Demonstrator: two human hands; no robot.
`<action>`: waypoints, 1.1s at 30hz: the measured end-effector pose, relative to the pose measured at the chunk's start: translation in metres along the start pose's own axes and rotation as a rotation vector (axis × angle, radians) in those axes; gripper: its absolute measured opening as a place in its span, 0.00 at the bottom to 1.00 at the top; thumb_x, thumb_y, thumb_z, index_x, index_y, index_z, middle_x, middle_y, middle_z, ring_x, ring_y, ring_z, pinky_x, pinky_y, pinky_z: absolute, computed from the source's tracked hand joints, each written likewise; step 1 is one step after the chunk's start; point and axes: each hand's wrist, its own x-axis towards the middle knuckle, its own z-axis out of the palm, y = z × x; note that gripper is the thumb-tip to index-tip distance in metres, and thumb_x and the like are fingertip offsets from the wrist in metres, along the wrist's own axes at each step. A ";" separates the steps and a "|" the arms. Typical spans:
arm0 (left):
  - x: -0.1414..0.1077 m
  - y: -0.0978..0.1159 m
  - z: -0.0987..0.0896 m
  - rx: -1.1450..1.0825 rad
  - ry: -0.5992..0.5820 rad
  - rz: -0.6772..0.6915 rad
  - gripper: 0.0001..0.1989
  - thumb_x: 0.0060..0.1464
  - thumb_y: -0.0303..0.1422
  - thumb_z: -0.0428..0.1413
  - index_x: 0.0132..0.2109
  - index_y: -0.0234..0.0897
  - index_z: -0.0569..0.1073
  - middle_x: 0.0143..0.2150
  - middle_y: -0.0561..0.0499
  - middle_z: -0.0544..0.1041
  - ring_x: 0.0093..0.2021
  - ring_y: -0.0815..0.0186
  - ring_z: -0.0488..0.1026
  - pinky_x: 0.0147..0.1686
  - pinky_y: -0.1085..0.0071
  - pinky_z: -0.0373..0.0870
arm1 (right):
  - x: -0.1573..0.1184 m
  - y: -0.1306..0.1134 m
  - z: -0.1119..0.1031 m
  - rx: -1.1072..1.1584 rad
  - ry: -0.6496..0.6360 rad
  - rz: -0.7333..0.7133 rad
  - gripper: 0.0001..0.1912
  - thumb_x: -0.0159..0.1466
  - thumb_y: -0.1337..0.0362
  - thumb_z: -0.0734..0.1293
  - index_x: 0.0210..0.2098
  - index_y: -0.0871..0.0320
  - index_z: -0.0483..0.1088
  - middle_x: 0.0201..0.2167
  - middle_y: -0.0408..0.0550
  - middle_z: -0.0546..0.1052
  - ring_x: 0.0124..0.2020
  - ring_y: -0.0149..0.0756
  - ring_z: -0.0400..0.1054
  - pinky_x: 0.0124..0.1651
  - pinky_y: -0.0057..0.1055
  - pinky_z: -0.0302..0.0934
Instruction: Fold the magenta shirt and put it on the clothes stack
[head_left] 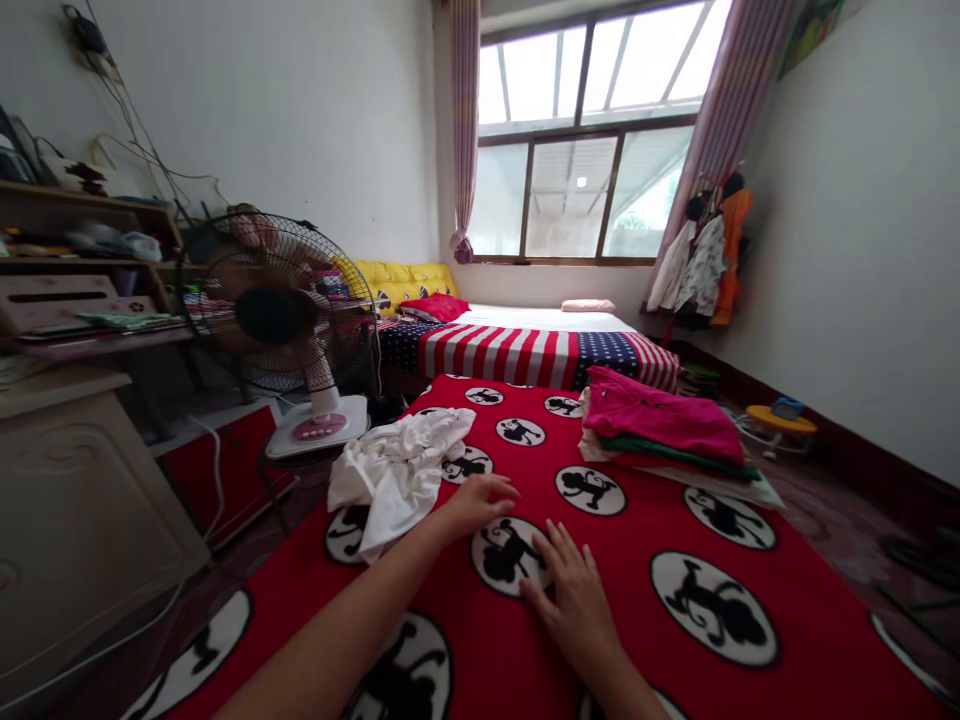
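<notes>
My left hand is over the red cloth with white circles and black monkey figures, its fingers loosely bent and apart, nothing in them. Close beside it, to the left, lies a crumpled white garment. My right hand rests palm down on the red cloth with spread fingers, partly over one monkey circle. Farther off on the right side of the cloth is a stack of folded clothes, with a bright pink garment on top and green, red and pale layers under it.
A fan stands at the left near a cluttered desk and a pale cabinet. Behind the red cloth is a bed with a striped, starred cover. A small yellow stool sits on the floor at right; clothes hang on a rack.
</notes>
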 end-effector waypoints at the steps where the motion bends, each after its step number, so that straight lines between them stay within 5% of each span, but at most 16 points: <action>1: 0.003 -0.009 -0.015 0.014 0.044 -0.022 0.15 0.54 0.35 0.54 0.47 0.41 0.78 0.52 0.47 0.76 0.56 0.58 0.70 0.57 0.65 0.64 | 0.000 0.000 -0.001 0.010 0.002 0.003 0.29 0.61 0.54 0.60 0.61 0.55 0.63 0.67 0.50 0.54 0.68 0.43 0.43 0.67 0.49 0.38; 5: 0.002 -0.056 -0.073 0.156 0.246 -0.228 0.26 0.50 0.28 0.54 0.58 0.36 0.69 0.61 0.42 0.67 0.64 0.54 0.58 0.64 0.59 0.50 | 0.000 -0.003 -0.003 0.042 0.013 0.020 0.29 0.60 0.55 0.61 0.60 0.55 0.64 0.67 0.49 0.55 0.68 0.43 0.44 0.67 0.48 0.37; 8: -0.012 -0.091 -0.094 0.235 0.286 -0.388 0.35 0.40 0.26 0.58 0.59 0.33 0.67 0.63 0.38 0.63 0.64 0.44 0.55 0.62 0.51 0.48 | 0.000 -0.004 -0.004 0.062 0.022 0.032 0.28 0.60 0.55 0.62 0.59 0.55 0.65 0.66 0.50 0.56 0.68 0.44 0.45 0.67 0.48 0.37; 12: -0.028 -0.116 -0.094 0.236 0.327 -0.484 0.28 0.41 0.28 0.58 0.54 0.40 0.73 0.59 0.44 0.70 0.60 0.47 0.62 0.59 0.55 0.53 | 0.000 -0.005 -0.005 0.076 0.022 0.036 0.28 0.60 0.56 0.62 0.58 0.55 0.66 0.66 0.49 0.57 0.68 0.44 0.45 0.67 0.48 0.37; 18: -0.030 -0.116 -0.085 0.057 0.587 -0.537 0.11 0.50 0.34 0.53 0.36 0.35 0.77 0.41 0.42 0.78 0.49 0.50 0.69 0.49 0.61 0.61 | -0.001 -0.005 -0.006 0.092 0.029 0.034 0.27 0.59 0.57 0.63 0.58 0.55 0.66 0.66 0.50 0.57 0.68 0.44 0.45 0.67 0.48 0.37; 23: -0.018 -0.088 -0.103 -0.244 0.888 -0.481 0.16 0.57 0.41 0.46 0.33 0.34 0.72 0.28 0.48 0.73 0.33 0.61 0.70 0.34 0.69 0.64 | -0.001 -0.004 -0.005 0.121 0.045 0.033 0.27 0.59 0.57 0.63 0.57 0.54 0.66 0.66 0.49 0.57 0.68 0.44 0.46 0.67 0.48 0.36; 27: 0.007 -0.029 -0.131 -0.520 1.002 -0.318 0.22 0.57 0.50 0.46 0.36 0.34 0.70 0.29 0.52 0.71 0.29 0.68 0.68 0.29 0.74 0.65 | -0.001 -0.004 -0.005 0.163 0.076 0.035 0.26 0.58 0.57 0.64 0.56 0.55 0.68 0.65 0.51 0.59 0.68 0.46 0.46 0.67 0.50 0.35; 30: 0.023 0.028 -0.140 -0.718 0.913 -0.195 0.25 0.57 0.53 0.47 0.41 0.34 0.71 0.29 0.53 0.73 0.27 0.69 0.71 0.29 0.73 0.70 | -0.004 -0.005 -0.005 0.371 0.144 0.000 0.31 0.57 0.54 0.66 0.58 0.56 0.64 0.63 0.54 0.63 0.65 0.48 0.52 0.67 0.52 0.37; 33: 0.026 0.071 -0.126 -1.145 0.630 -0.098 0.22 0.54 0.50 0.54 0.41 0.34 0.72 0.30 0.51 0.76 0.32 0.63 0.76 0.35 0.66 0.74 | -0.006 -0.006 -0.003 0.837 0.183 -0.083 0.42 0.56 0.51 0.68 0.65 0.55 0.50 0.62 0.56 0.63 0.58 0.45 0.64 0.59 0.45 0.58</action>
